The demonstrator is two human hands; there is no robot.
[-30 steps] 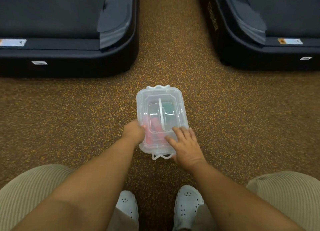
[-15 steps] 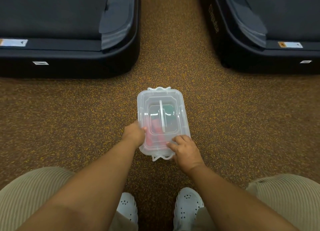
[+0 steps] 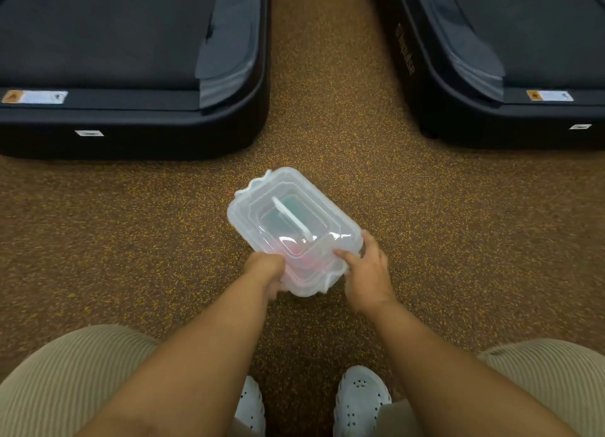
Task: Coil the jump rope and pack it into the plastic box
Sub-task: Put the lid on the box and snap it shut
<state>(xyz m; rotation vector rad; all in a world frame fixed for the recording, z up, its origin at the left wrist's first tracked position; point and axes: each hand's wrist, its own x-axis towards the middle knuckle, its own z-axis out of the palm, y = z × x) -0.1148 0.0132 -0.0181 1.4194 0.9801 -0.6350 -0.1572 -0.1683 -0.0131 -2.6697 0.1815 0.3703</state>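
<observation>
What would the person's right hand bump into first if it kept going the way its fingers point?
The right hand points up-left, and its fingertips already touch the clear plastic box with its lid on. Going straight on, it would probably just press further onto that box.

Bare forearms (image 3: 203, 348), no sleeves showing, and below them beige ribbed shorts (image 3: 75, 368) over both thighs, plus white perforated clog-style shoes (image 3: 360, 400) on both feet.

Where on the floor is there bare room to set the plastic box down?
Bare speckled floor lies left of the plastic box and right of it, and in the aisle between the two treadmills. It is crowded near the white shoes, where the left hand and right hand grip the box.
</observation>
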